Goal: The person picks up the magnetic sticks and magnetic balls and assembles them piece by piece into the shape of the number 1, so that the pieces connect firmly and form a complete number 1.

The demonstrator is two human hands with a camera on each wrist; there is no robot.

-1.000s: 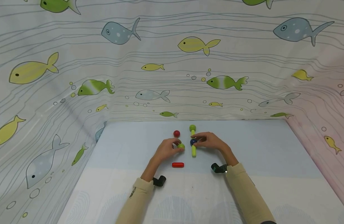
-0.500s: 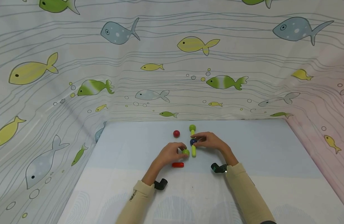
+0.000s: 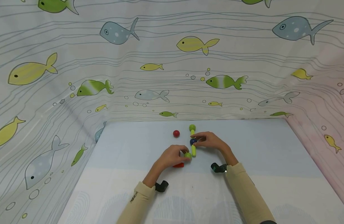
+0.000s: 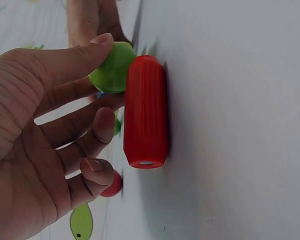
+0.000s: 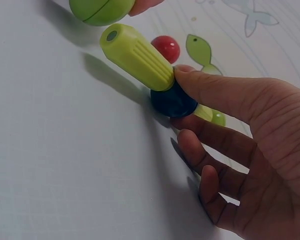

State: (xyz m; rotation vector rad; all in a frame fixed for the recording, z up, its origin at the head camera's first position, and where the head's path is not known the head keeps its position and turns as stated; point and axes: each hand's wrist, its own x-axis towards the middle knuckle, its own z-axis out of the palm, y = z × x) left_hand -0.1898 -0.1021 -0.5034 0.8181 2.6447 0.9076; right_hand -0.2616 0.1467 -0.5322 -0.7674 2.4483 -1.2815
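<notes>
My left hand [image 3: 173, 155] pinches a green ball [image 4: 115, 67] between thumb and fingers, close to the near end of a yellow-green rod [image 5: 137, 57]. That rod is joined to a dark blue ball [image 5: 174, 100], which my right hand [image 3: 211, 140] holds between thumb and forefinger. Beyond the blue ball, a second yellow-green rod [image 3: 192, 132] leads to another green ball [image 3: 192, 127] at the far end. A red ridged rod [image 4: 146, 112] with a hole in its end lies on the table beside my left hand, partly covered by it in the head view.
A red ball [image 3: 176, 133] sits on the table [image 3: 244, 146] left of the joined rods. Behind the table rises a fish-patterned cloth [image 3: 160, 81], which also hangs at both sides.
My left hand has moved toward me and to the right with the green ball, ending near the rod's near end. The right hand stays in place on the blue ball.
</notes>
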